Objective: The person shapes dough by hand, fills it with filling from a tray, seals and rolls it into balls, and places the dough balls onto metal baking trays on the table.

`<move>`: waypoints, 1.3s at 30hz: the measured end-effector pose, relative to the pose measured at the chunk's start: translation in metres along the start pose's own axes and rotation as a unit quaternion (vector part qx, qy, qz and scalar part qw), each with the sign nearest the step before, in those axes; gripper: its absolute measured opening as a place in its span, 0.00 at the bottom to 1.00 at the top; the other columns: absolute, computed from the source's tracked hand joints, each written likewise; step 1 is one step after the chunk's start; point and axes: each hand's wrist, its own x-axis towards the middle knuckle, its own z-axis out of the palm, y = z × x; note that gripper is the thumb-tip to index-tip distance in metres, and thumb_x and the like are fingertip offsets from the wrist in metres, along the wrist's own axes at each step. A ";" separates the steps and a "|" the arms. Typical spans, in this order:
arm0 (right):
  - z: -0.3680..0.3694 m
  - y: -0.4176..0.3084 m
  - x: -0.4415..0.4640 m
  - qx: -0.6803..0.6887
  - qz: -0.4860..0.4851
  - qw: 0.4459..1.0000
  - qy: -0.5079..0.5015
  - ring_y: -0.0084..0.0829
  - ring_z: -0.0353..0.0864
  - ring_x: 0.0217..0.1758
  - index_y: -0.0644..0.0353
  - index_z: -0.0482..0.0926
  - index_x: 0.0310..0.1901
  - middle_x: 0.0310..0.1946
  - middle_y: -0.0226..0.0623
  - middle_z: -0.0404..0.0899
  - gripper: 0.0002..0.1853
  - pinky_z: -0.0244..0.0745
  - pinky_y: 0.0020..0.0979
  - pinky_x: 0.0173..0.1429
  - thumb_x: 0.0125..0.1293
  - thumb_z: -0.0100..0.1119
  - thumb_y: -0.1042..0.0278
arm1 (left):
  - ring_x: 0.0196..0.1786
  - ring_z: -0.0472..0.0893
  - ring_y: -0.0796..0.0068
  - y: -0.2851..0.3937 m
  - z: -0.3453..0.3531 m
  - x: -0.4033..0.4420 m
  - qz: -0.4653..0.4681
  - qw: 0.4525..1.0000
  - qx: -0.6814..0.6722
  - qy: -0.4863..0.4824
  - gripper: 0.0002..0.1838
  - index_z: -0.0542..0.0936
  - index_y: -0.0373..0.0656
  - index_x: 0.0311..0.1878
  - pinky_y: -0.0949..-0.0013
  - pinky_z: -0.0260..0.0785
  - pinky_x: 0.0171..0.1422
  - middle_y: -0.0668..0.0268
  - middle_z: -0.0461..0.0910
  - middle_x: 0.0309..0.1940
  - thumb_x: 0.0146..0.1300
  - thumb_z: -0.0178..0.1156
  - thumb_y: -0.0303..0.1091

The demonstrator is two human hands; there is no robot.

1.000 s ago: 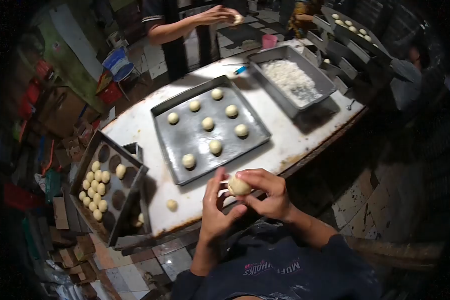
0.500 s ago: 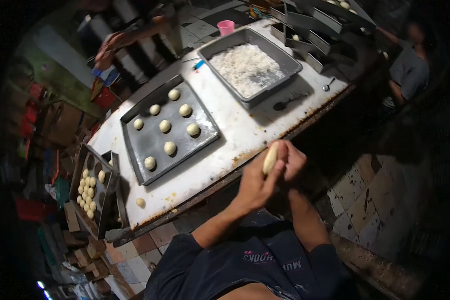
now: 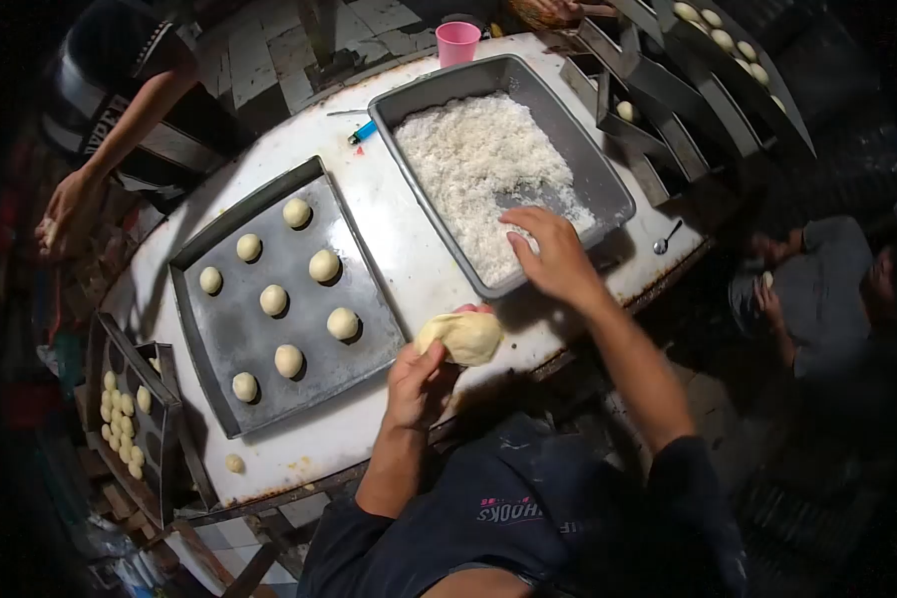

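Observation:
A flattened piece of dough point(image 3: 463, 339) is held in my left hand point(image 3: 421, 384), thumb on top and fingers beneath, near the table's front edge. My right hand point(image 3: 553, 254) reaches over the near side of the grey tub point(image 3: 429, 199), its fingers apart and curved just above the white crumbly filling point(image 3: 488, 149). I see nothing between those fingers. To the left lies a metal tray point(image 3: 224, 329) with several round dough balls, among them one ball point(image 3: 288, 361) at its near side.
At the left, a smaller tray point(image 3: 154, 419) holds several small dough balls. A loose ball point(image 3: 234, 463) sits by the front edge. A pink cup point(image 3: 457, 43), blue tool point(image 3: 363, 132), spoon point(image 3: 668, 237) and stacked metal pans point(image 3: 658, 120) surround the tub. Co-workers stand left and right.
The dough has gone from a rounded shape between both hands to a flat piece in my left hand. My right hand has let go and moved to the tub. The view has shifted right.

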 end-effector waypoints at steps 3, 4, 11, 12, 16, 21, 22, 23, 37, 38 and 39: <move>0.024 0.068 0.043 -0.085 -0.038 0.982 -0.164 0.53 0.75 0.55 0.68 0.80 0.49 0.51 0.52 0.79 0.17 0.71 0.44 0.62 0.56 0.58 0.80 | 0.74 0.65 0.55 0.020 -0.013 0.017 0.057 0.997 0.052 0.006 0.33 0.59 0.23 0.71 0.54 0.52 0.78 0.43 0.63 0.71 0.71 0.53 0.37; 0.033 0.082 0.057 -0.110 -0.075 0.970 -0.201 0.53 0.75 0.54 0.69 0.78 0.51 0.53 0.51 0.78 0.19 0.70 0.44 0.62 0.55 0.57 0.81 | 0.73 0.65 0.55 0.024 -0.016 0.022 0.061 0.996 0.055 0.018 0.34 0.58 0.24 0.72 0.55 0.53 0.78 0.44 0.63 0.71 0.70 0.54 0.37; 0.040 0.106 0.081 -0.104 -0.158 0.928 -0.321 0.50 0.74 0.55 0.67 0.74 0.56 0.52 0.46 0.77 0.25 0.71 0.42 0.61 0.53 0.60 0.81 | 0.72 0.67 0.55 0.035 -0.037 0.028 0.072 0.987 0.049 0.133 0.36 0.56 0.24 0.73 0.57 0.58 0.76 0.44 0.64 0.70 0.69 0.55 0.35; 0.037 0.103 0.083 -0.070 -0.165 0.938 -0.298 0.49 0.74 0.56 0.67 0.74 0.55 0.51 0.46 0.77 0.24 0.71 0.41 0.62 0.53 0.61 0.80 | 0.72 0.68 0.57 0.033 -0.046 0.027 0.088 0.989 0.047 0.108 0.31 0.56 0.27 0.74 0.57 0.58 0.75 0.46 0.64 0.71 0.72 0.51 0.31; 0.038 0.104 0.089 -0.058 -0.209 0.913 -0.347 0.48 0.75 0.58 0.64 0.75 0.55 0.52 0.45 0.77 0.24 0.72 0.41 0.62 0.54 0.63 0.79 | 0.72 0.67 0.58 0.025 -0.058 0.035 0.087 0.989 0.030 0.119 0.30 0.57 0.27 0.74 0.57 0.58 0.76 0.46 0.65 0.71 0.73 0.50 0.30; 0.024 0.106 0.087 -0.107 -0.202 0.892 -0.391 0.46 0.78 0.55 0.59 0.77 0.55 0.53 0.44 0.78 0.22 0.76 0.40 0.59 0.57 0.63 0.77 | 0.71 0.68 0.59 0.027 -0.058 0.035 0.089 0.987 0.023 0.132 0.29 0.58 0.27 0.73 0.58 0.57 0.76 0.46 0.66 0.70 0.73 0.50 0.29; 0.025 0.107 0.085 -0.108 -0.202 0.891 -0.391 0.46 0.78 0.55 0.59 0.77 0.55 0.53 0.44 0.78 0.22 0.76 0.40 0.59 0.57 0.63 0.77 | 0.71 0.68 0.59 0.027 -0.058 0.035 0.090 0.987 0.023 0.132 0.29 0.58 0.27 0.73 0.58 0.57 0.76 0.46 0.66 0.70 0.73 0.50 0.29; 0.027 0.110 0.081 -0.104 -0.217 0.898 -0.368 0.46 0.78 0.55 0.59 0.77 0.55 0.53 0.45 0.78 0.22 0.76 0.40 0.58 0.57 0.63 0.76 | 0.71 0.69 0.57 0.027 -0.058 0.036 0.082 0.985 0.029 0.150 0.30 0.58 0.26 0.73 0.56 0.58 0.75 0.45 0.67 0.69 0.72 0.51 0.31; 0.038 0.132 0.068 -0.117 -0.197 0.919 -0.322 0.48 0.82 0.46 0.65 0.80 0.42 0.40 0.43 0.82 0.14 0.79 0.42 0.51 0.51 0.57 0.83 | 0.71 0.70 0.62 0.019 -0.027 0.070 0.007 0.991 -0.052 0.124 0.30 0.56 0.35 0.76 0.62 0.62 0.74 0.50 0.68 0.69 0.73 0.49 0.28; 0.031 0.119 0.073 -0.126 -0.109 0.931 -0.325 0.39 0.84 0.41 0.64 0.84 0.39 0.36 0.41 0.83 0.11 0.80 0.38 0.46 0.53 0.61 0.81 | 0.69 0.71 0.62 0.015 -0.023 0.077 0.008 0.992 -0.017 0.123 0.29 0.60 0.34 0.74 0.63 0.64 0.72 0.50 0.69 0.68 0.73 0.50 0.33; 0.027 0.118 0.073 -0.129 -0.108 0.934 -0.314 0.39 0.84 0.41 0.64 0.84 0.39 0.36 0.41 0.83 0.11 0.80 0.38 0.46 0.53 0.61 0.81 | 0.69 0.72 0.63 0.018 -0.014 0.082 0.002 0.992 -0.002 0.127 0.26 0.63 0.34 0.72 0.63 0.63 0.73 0.51 0.70 0.68 0.74 0.49 0.34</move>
